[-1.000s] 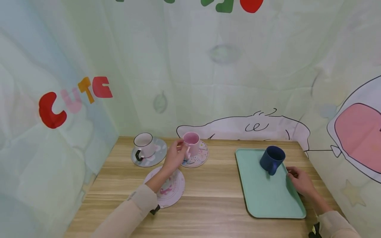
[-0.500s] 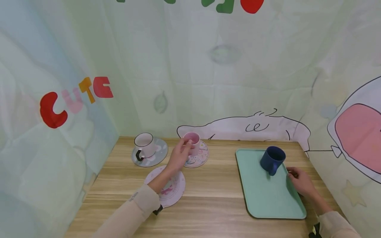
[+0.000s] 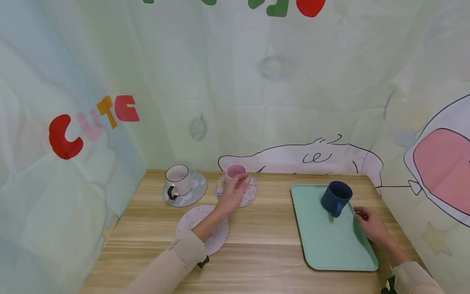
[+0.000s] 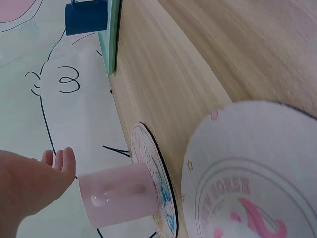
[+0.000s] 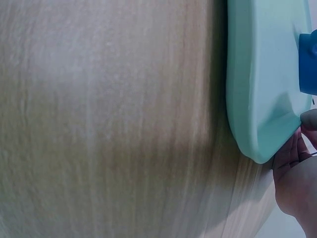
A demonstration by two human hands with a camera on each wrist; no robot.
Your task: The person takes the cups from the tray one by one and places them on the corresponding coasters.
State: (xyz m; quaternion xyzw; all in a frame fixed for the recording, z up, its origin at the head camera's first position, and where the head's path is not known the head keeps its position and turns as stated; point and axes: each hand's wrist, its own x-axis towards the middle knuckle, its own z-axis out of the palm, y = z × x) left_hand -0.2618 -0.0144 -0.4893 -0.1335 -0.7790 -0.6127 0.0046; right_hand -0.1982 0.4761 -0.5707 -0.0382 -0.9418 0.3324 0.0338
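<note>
A pink cup stands upright on a round, patterned coaster near the back wall. My left hand is in front of it in the head view, hiding its lower part. Seen from the left wrist, that hand hovers by the rim of the cup, apart from it, its fingers loosely bent around nothing. At the right, my right hand grips the side rim of a mint-green tray, thumb on the edge. Upright on the tray is a dark blue mug.
Left of the pink cup, a white mug with a black handle stands on a grey-blue round coaster. A pale round coaster with a pink horse lies under my left forearm. Printed cloth walls bound the wooden table.
My left hand has moved rightward from the pink cup's handle side across its front and come off it. The cup stays in place. My right hand and the tray have not moved.
</note>
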